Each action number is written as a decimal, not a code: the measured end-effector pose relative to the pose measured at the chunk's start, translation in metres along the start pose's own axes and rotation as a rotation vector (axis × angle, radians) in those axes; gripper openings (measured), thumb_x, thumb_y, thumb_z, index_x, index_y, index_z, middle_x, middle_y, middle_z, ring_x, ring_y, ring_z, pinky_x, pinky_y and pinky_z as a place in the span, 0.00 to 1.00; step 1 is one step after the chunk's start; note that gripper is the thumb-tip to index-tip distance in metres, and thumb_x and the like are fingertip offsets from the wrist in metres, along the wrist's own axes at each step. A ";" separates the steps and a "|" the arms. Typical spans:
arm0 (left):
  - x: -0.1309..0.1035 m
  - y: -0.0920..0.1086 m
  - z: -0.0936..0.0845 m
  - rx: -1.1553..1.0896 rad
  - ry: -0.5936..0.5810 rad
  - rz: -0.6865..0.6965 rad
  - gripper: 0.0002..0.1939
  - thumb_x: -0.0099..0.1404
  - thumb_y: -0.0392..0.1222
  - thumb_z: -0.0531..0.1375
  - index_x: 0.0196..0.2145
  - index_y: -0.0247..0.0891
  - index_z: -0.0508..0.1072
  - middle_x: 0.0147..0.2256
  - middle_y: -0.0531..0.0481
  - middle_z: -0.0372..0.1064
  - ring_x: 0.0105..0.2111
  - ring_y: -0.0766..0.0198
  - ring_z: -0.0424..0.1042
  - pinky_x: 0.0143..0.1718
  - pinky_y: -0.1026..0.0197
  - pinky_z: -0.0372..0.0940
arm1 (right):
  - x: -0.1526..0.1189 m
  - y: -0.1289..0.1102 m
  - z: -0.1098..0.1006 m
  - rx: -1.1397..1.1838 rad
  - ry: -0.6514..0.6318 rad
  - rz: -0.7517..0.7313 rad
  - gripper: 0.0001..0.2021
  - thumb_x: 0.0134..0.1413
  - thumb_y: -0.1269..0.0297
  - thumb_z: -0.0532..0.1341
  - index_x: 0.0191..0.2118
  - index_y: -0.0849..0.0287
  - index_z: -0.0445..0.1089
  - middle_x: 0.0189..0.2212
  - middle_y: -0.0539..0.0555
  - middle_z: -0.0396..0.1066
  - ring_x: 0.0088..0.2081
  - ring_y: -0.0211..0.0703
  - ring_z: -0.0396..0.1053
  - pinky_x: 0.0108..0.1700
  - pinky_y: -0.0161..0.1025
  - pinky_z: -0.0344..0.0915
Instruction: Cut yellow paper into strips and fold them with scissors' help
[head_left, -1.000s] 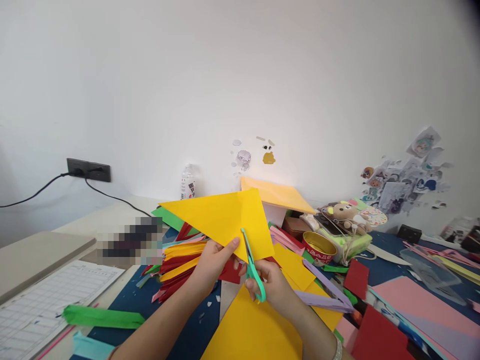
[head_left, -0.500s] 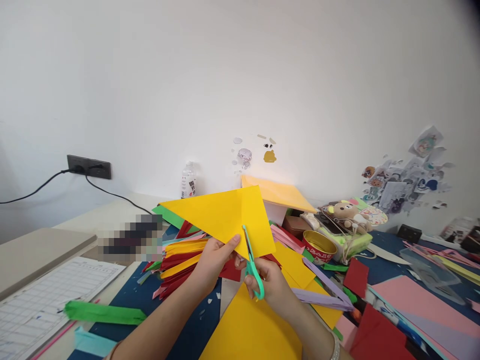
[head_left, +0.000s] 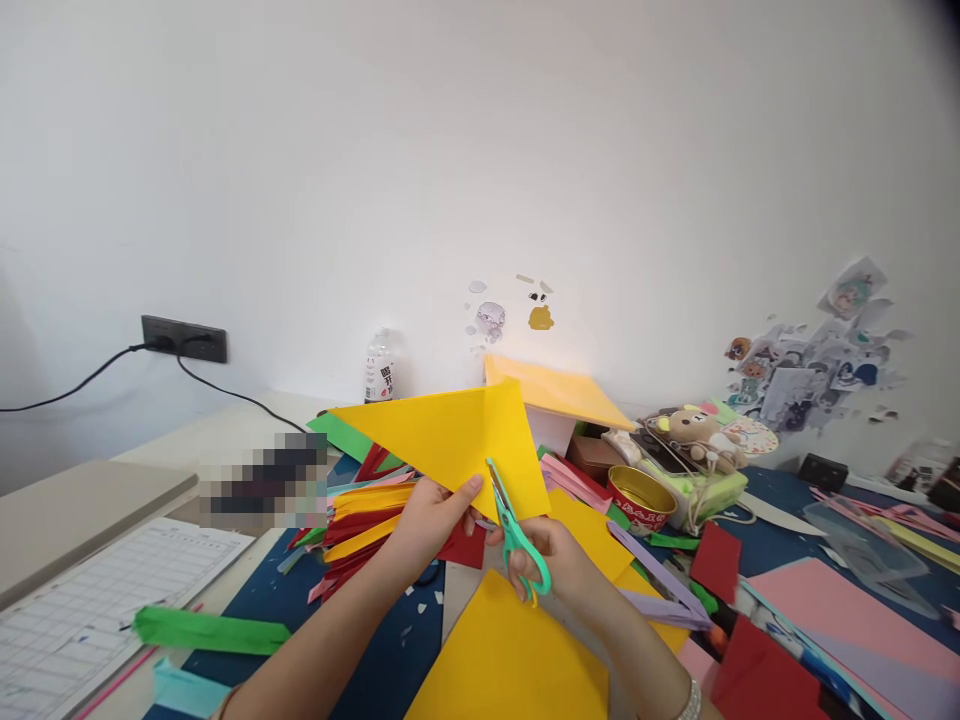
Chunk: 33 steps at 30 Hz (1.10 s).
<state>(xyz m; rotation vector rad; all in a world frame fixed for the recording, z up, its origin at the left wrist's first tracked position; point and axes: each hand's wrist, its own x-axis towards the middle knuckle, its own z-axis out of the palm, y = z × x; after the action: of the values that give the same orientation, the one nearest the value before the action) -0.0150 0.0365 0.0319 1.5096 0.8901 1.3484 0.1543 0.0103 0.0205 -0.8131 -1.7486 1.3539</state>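
The left hand point(head_left: 431, 520) is holding the yellow paper point(head_left: 431, 430) above the worktop point(head_left: 232, 425), its grip pinching the lower edge between the thumb on the near face and fingers behind. The right hand point(head_left: 551, 560) is gripping the teal-handled scissors point(head_left: 517, 540), its fingers wrapping around the handle loops. The blades are lying against the paper just beside the left thumb, their tip pointing up toward the middle; how far they are parting cannot be told.

That closeness is looking like the main hazard: a slip of the scissors, or a thumb creeping sideways, could be nicking skin. The paper is hanging from one pinch, its long corner reaching out to the left unsupported, so a loosening grip could be letting it swing or buckle, and the cut could be wandering or tearing.

Underneath, another yellow sheet point(head_left: 510, 660) is lying below the right hand, and a bundle of red and yellow strips point(head_left: 367, 525) is resting near the left wrist. Lowering the work carelessly could be creasing the sheet or scattering the strips.
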 end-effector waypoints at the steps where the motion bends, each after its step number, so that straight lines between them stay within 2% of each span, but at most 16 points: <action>1: 0.001 -0.003 0.000 0.043 0.023 0.007 0.20 0.52 0.57 0.57 0.21 0.35 0.66 0.11 0.56 0.60 0.12 0.68 0.60 0.17 0.66 0.54 | -0.001 -0.003 0.000 0.008 -0.014 0.003 0.27 0.39 0.43 0.61 0.34 0.66 0.69 0.14 0.47 0.61 0.16 0.32 0.57 0.20 0.32 0.53; 3: 0.003 -0.007 -0.001 0.112 0.070 0.023 0.20 0.54 0.57 0.56 0.22 0.35 0.66 0.10 0.56 0.59 0.13 0.67 0.61 0.17 0.66 0.54 | -0.002 -0.007 0.000 0.023 -0.024 0.022 0.26 0.40 0.44 0.61 0.33 0.67 0.69 0.14 0.47 0.61 0.16 0.31 0.57 0.21 0.32 0.53; 5: 0.004 -0.010 -0.001 0.113 0.067 0.033 0.20 0.55 0.57 0.55 0.21 0.35 0.66 0.11 0.55 0.59 0.13 0.67 0.61 0.17 0.65 0.55 | -0.002 -0.009 0.001 0.012 -0.010 0.048 0.24 0.40 0.46 0.62 0.34 0.67 0.69 0.14 0.47 0.60 0.17 0.31 0.56 0.21 0.32 0.53; 8: 0.003 -0.008 0.000 -0.004 -0.038 -0.016 0.20 0.53 0.56 0.57 0.20 0.34 0.66 0.13 0.53 0.62 0.13 0.69 0.61 0.17 0.66 0.55 | -0.002 -0.008 -0.002 -0.021 -0.004 0.055 0.24 0.40 0.46 0.63 0.34 0.66 0.68 0.15 0.46 0.61 0.17 0.32 0.57 0.21 0.31 0.53; 12: -0.003 -0.002 0.004 -0.210 -0.237 -0.145 0.18 0.52 0.54 0.59 0.22 0.33 0.69 0.18 0.51 0.67 0.13 0.71 0.60 0.17 0.67 0.56 | -0.002 -0.008 -0.007 -0.002 -0.061 0.005 0.22 0.43 0.44 0.60 0.24 0.62 0.64 0.16 0.48 0.61 0.20 0.33 0.57 0.23 0.32 0.53; 14: -0.006 0.000 0.007 -0.266 -0.281 -0.195 0.17 0.53 0.52 0.60 0.23 0.33 0.70 0.17 0.52 0.66 0.13 0.72 0.60 0.17 0.67 0.56 | -0.003 -0.010 -0.008 0.010 -0.104 0.003 0.23 0.44 0.42 0.57 0.24 0.62 0.63 0.17 0.48 0.62 0.20 0.32 0.57 0.23 0.32 0.52; 17: -0.011 0.002 0.011 -0.278 -0.221 -0.245 0.16 0.51 0.51 0.61 0.21 0.32 0.70 0.14 0.54 0.64 0.12 0.72 0.58 0.16 0.67 0.55 | -0.003 -0.012 -0.005 0.013 -0.113 -0.007 0.24 0.44 0.42 0.57 0.29 0.63 0.64 0.18 0.48 0.62 0.20 0.33 0.57 0.23 0.32 0.53; 20: -0.013 0.006 0.015 -0.275 -0.131 -0.275 0.16 0.47 0.50 0.63 0.20 0.33 0.69 0.13 0.54 0.63 0.12 0.71 0.59 0.16 0.67 0.57 | 0.000 -0.009 0.000 0.003 -0.075 -0.039 0.23 0.42 0.43 0.59 0.28 0.63 0.64 0.17 0.48 0.61 0.19 0.33 0.57 0.23 0.33 0.54; 25: -0.015 0.009 0.019 -0.288 -0.032 -0.292 0.21 0.50 0.58 0.58 0.20 0.34 0.67 0.13 0.53 0.63 0.13 0.69 0.60 0.16 0.66 0.57 | 0.002 -0.002 0.001 0.013 -0.091 -0.065 0.23 0.43 0.42 0.59 0.29 0.62 0.64 0.16 0.47 0.60 0.19 0.33 0.57 0.22 0.32 0.53; 30: -0.015 0.002 0.020 -0.157 -0.065 -0.276 0.23 0.52 0.59 0.56 0.16 0.35 0.66 0.10 0.54 0.58 0.12 0.71 0.56 0.16 0.67 0.52 | -0.001 -0.007 -0.002 -0.003 -0.176 -0.062 0.27 0.43 0.39 0.55 0.29 0.64 0.66 0.19 0.49 0.62 0.21 0.33 0.59 0.22 0.31 0.52; 33: -0.015 0.000 0.021 -0.095 -0.050 -0.248 0.23 0.52 0.59 0.55 0.15 0.36 0.64 0.09 0.56 0.55 0.12 0.71 0.54 0.15 0.66 0.51 | -0.001 -0.009 -0.001 -0.018 -0.155 -0.060 0.27 0.45 0.40 0.55 0.31 0.64 0.67 0.20 0.49 0.62 0.21 0.33 0.59 0.23 0.31 0.51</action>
<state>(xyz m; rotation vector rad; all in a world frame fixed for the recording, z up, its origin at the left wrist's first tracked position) 0.0037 0.0192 0.0262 1.3086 0.9348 1.1511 0.1558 0.0077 0.0296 -0.6752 -1.8916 1.3939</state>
